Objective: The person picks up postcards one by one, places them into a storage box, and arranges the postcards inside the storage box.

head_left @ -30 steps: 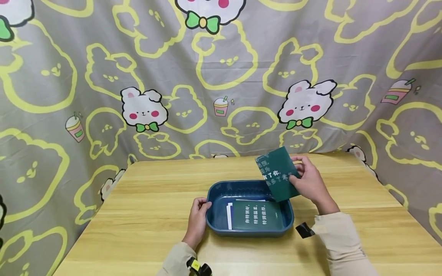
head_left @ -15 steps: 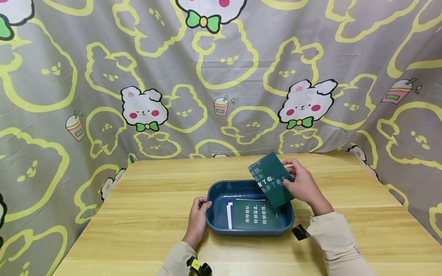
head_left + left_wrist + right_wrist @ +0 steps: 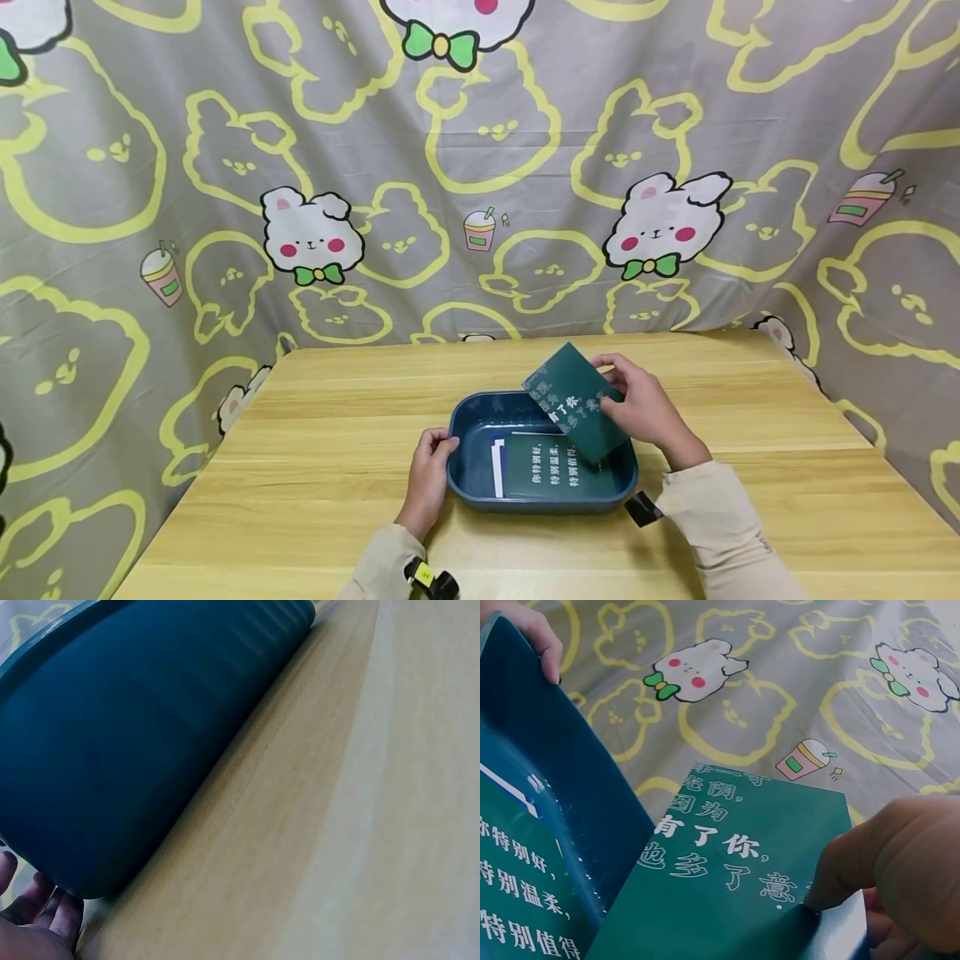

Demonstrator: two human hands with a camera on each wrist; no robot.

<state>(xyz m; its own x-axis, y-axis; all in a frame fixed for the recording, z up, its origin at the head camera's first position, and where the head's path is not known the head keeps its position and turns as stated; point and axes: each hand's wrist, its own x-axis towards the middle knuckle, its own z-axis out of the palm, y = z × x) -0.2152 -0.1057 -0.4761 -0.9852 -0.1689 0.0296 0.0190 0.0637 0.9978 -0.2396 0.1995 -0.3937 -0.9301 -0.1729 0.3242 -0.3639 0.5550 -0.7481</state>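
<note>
My right hand (image 3: 651,410) pinches a dark green card (image 3: 573,396) with white Chinese lettering, thumb on the printed face. The card hangs tilted over the back right part of a dark blue plastic bin (image 3: 471,471). Inside the bin, another green card (image 3: 525,475) lies flat with white lettering, over a blue edge and white edges at its left. My left hand (image 3: 426,479) holds the bin's left end, thumb at the rim. In the left wrist view its fingers (image 3: 66,919) touch the bin's outer wall.
The bin stands on a light wooden table (image 3: 315,467). A grey cloth (image 3: 420,167) with yellow outlines and rabbit faces hangs behind and at both sides. A black strap device (image 3: 433,581) sits on the left sleeve, and a black piece (image 3: 643,508) juts from the right sleeve.
My right hand has moved left and slightly down with the green card, which is more tilted and further over the bin. The left hand and bin have stayed in place.
</note>
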